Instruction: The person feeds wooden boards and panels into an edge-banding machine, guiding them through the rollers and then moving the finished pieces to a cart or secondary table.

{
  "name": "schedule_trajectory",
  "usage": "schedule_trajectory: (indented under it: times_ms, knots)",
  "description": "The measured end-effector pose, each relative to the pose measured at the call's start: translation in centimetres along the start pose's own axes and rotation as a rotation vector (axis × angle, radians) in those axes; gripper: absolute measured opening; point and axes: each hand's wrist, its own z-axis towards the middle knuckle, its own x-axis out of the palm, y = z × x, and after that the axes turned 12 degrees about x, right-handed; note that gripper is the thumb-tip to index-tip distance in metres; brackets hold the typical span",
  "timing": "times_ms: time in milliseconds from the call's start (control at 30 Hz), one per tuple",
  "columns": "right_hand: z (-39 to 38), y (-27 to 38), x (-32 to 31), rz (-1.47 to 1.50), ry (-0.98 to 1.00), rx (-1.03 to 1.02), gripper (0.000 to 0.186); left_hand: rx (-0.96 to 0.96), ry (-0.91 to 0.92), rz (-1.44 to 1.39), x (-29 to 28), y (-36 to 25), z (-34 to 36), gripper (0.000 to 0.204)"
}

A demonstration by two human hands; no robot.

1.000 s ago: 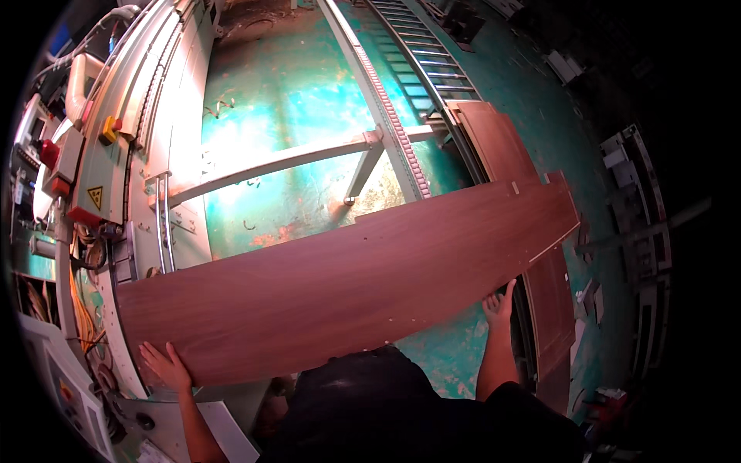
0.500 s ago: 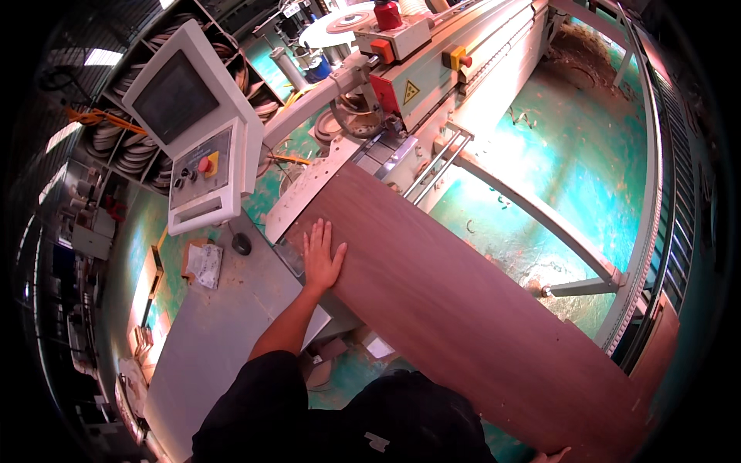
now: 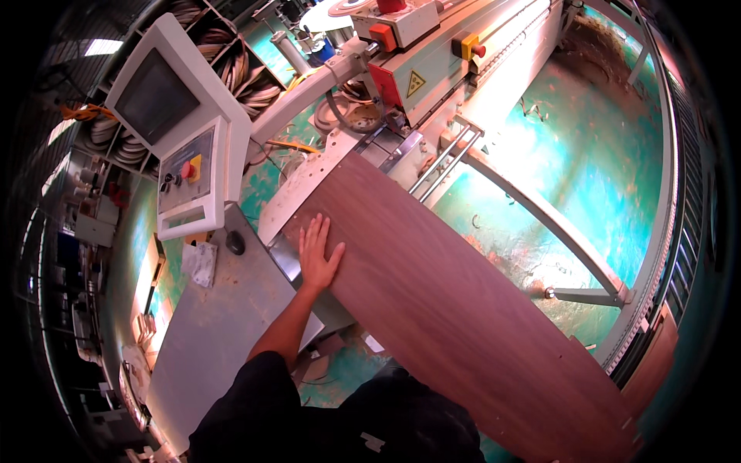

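Note:
A long brown wood-grain board [image 3: 455, 309] runs slantwise from the machine's feed end toward the lower right. My left hand [image 3: 318, 255] lies flat on its near left edge, close to the far end, with the fingers stretched out and slightly spread. That end of the board rests beside a pale metal plate [image 3: 305, 189] at the machine [image 3: 436, 65]. My right hand is out of sight beyond the lower edge.
At left, a control panel [image 3: 189, 174] with a dark screen and a red button overhangs a grey table [image 3: 231, 309]. On the table are a black mouse [image 3: 235, 242] and a crumpled plastic bag [image 3: 202, 262]. A metal support frame [image 3: 552, 224] stands right of the board.
The view has shifted slightly. My left hand stays flat on the board, while my right hand, partly visible before at the board's near end, has dropped out of view.

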Motion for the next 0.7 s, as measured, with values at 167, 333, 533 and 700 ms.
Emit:
schedule_trajectory:
  times_ms: [167, 333, 533, 700]
  knots:
    - [-1.1, 2.3, 0.9, -0.118, 0.037, -0.107, 0.06, 0.005, -0.005, 0.007, 0.8, -0.2, 1.4, 0.072]
    - [-1.4, 4.2, 1.7, -0.143, 0.078, -0.121, 0.059, 0.0, -0.007, -0.005, 1.5, -1.1, 3.2, 0.073]
    - [4.8, 0.4, 0.8, 0.215, 0.098, 0.038, 0.061, 0.001, -0.022, -0.016, 2.6, -1.9, 5.5, 0.074]
    - [9.6, -0.9, 2.0, 0.382, -0.003, 0.233, 0.06, 0.018, -0.04, -0.026, 3.8, -2.4, 8.0, 0.073]
